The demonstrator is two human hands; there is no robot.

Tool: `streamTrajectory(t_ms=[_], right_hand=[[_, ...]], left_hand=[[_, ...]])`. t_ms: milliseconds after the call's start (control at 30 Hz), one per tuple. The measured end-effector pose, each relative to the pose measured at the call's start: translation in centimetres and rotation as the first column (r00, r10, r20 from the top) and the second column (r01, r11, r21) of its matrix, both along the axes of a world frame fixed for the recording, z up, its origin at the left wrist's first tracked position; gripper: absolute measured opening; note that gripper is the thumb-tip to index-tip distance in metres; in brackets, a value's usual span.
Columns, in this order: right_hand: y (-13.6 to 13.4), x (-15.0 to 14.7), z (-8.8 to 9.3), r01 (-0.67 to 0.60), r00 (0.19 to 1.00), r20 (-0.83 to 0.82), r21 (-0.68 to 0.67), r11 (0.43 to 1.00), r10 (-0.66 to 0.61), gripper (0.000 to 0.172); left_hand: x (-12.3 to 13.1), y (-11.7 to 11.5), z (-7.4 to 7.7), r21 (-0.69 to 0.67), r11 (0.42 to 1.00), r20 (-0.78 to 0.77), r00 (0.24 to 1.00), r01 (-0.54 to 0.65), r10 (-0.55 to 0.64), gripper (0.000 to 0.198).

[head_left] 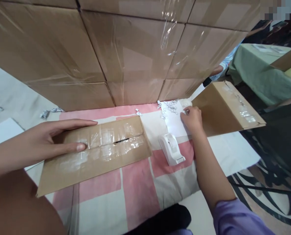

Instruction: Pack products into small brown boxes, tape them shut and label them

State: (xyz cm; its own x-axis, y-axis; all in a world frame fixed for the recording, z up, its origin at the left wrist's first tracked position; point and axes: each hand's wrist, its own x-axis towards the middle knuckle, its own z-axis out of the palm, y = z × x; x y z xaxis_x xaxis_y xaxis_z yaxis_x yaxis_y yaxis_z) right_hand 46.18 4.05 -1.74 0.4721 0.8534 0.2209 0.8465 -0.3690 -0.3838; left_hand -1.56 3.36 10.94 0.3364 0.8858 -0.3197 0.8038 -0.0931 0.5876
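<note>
My left hand (62, 138) rests on a taped cardboard box (111, 163) at the left centre, thumb on its taped top and fingers along the far edge, spread apart. My right hand (192, 118) is over a white paper (176, 125), its fingertips pinched together near a pile of small wire-like pieces (171, 106). What the fingertips hold is too small to make out. A white tape dispenser (171, 148) stands between the box and my right forearm.
Large plastic-wrapped cartons (135, 58) rise behind. At the right stands an open cardboard box (223, 107), with a green-covered table (260, 71) beyond. Crumpled scraps (45, 114) lie at the left on the cloth. Part of another person shows behind the cartons.
</note>
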Motion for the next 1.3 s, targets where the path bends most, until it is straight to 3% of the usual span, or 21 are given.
streamTrajectory(t_ms=[167, 400, 533, 667, 833, 900, 1067, 1133, 1200, 1300], right_hand=[[-0.1, -1.0, 0.6, -0.061, 0.994, -0.090, 0.084, 0.995, 0.069, 0.014], [-0.3, -2.4, 1.3, -0.074, 0.952, -0.278, 0.192, 0.979, 0.127, 0.016], [-0.4, -2.6, 1.2, -0.124, 0.915, -0.336, 0.295, 0.947, 0.224, 0.017], [-0.6, -3.0, 1.3, -0.207, 0.861, -0.394, 0.308, 0.929, 0.322, 0.034], [-0.8, -4.6, 2.1, -0.225, 0.824, -0.435, 0.336, 0.915, 0.362, 0.017], [-1.3, -5.7, 2.8, -0.227, 0.733, -0.550, 0.358, 0.906, 0.401, 0.019], [-3.8, -9.1, 5.0, -0.409, 0.206, -0.883, 0.314, 0.857, 0.422, 0.029], [-4.8, -10.2, 5.8, -0.523, 0.087, -0.907, 0.310, 0.794, 0.412, 0.025], [-5.5, -10.9, 6.2, -0.608, 0.059, -0.902, 0.307, 0.732, 0.427, 0.019], [-6.2, -11.3, 6.3, -0.632, 0.197, -0.843, 0.280, 0.723, 0.500, 0.010]], left_hand=[[0.3, -0.1, 0.2, -0.023, 1.000, -0.014, 1.000, -0.008, 0.008, 0.059], [-0.1, 0.1, -0.4, 0.022, 0.999, -0.056, 0.998, -0.042, 0.043, 0.083], [0.0, 0.0, -0.4, 0.032, 0.999, -0.081, 0.996, -0.037, 0.040, 0.089], [-0.3, 0.1, -0.5, 0.000, 0.999, -0.079, 0.996, -0.046, 0.046, 0.082], [-0.4, 0.2, -0.4, 0.002, 0.999, -0.033, 0.999, -0.037, 0.037, 0.067], [0.5, 0.2, -0.2, 0.007, 0.998, 0.007, 0.998, -0.055, 0.055, 0.055], [2.8, 0.3, -0.4, 0.027, 0.976, 0.142, 0.967, -0.216, 0.210, 0.033], [2.9, 0.5, -0.8, 0.030, 0.963, 0.154, 0.953, -0.268, 0.261, 0.032], [2.7, 0.7, -1.1, 0.030, 0.947, 0.165, 0.936, -0.319, 0.310, 0.033], [2.1, 0.8, -1.6, 0.020, 0.926, 0.190, 0.911, -0.376, 0.365, 0.034]])
